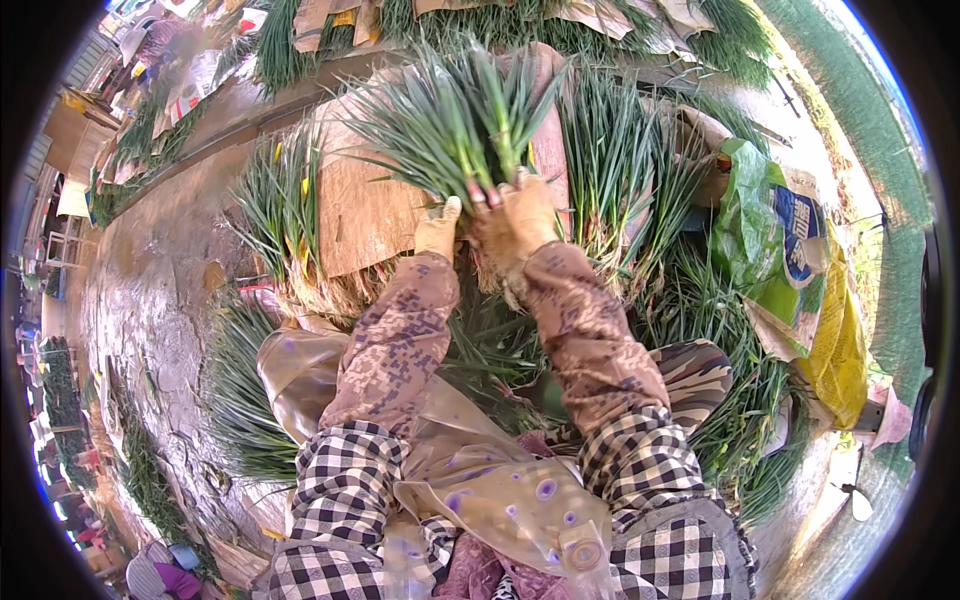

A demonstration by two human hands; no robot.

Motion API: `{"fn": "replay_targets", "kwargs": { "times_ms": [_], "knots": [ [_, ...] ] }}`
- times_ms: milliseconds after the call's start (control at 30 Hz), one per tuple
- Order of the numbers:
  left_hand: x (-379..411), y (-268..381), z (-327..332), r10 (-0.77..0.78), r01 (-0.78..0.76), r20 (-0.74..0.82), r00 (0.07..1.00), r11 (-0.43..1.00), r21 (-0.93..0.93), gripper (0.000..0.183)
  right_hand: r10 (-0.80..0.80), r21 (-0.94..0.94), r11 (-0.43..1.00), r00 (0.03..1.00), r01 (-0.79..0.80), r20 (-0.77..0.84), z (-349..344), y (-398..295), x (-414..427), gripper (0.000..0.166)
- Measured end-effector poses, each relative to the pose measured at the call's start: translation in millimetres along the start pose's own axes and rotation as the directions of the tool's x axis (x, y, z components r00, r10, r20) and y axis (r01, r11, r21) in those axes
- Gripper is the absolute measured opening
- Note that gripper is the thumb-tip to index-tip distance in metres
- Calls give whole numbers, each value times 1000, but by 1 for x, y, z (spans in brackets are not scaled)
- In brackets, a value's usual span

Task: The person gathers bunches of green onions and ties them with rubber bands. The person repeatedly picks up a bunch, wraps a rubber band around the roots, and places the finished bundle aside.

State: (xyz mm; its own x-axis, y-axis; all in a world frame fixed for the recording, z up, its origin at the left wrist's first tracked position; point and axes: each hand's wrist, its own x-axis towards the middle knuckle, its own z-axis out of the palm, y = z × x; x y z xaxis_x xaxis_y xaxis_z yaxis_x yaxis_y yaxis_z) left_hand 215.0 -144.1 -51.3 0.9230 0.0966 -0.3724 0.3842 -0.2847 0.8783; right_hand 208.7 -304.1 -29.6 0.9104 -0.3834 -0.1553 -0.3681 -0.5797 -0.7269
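Observation:
Both my hands wear pale yellowish gloves. A fanned bunch of long-leaved green plants with pinkish stem bases is held in front of me, leaves pointing away. My right hand wraps the right side of the stem bases, and roots hang below it. On the bunch's left side is my left hand, thumb up against the stems; its other fingers are partly hidden. Beneath and behind the bunch lies a brown sheet. More rooted plants stand upright to the left and right.
Loose plants pile up at my right, beside a green plastic bag and a yellow woven sack. Another heap lies by my left knee. Wet ground stretches left. Rows of covered plants run across the back. Another person is far left.

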Motion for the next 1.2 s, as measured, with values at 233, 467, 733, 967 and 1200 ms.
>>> {"fn": "replay_targets", "kwargs": {
  "times_ms": [233,467,733,967,1200],
  "knots": [
    [23,-72,-17,687,-392,177,705,170,904,45,-570,-386,807,760,447,-311,69,-16,-47,35],
    [-63,23,-4,235,-281,211,949,934,223,63,-465,-737,593,885,325,16,-36,-14,-26,31],
    [-99,21,-67,281,-309,142,949,917,251,58,-484,-115,875,832,471,-271,-75,-69,-71,28],
    [-115,0,-101,174,-41,480,860,961,-274,23,-788,-486,567,609,665,-87,-17,-26,-102,28],
    [-102,-8,-87,45,156,500,865,922,-354,23,-484,-165,874,851,457,-205,-20,-25,-143,30]
  ]
}}
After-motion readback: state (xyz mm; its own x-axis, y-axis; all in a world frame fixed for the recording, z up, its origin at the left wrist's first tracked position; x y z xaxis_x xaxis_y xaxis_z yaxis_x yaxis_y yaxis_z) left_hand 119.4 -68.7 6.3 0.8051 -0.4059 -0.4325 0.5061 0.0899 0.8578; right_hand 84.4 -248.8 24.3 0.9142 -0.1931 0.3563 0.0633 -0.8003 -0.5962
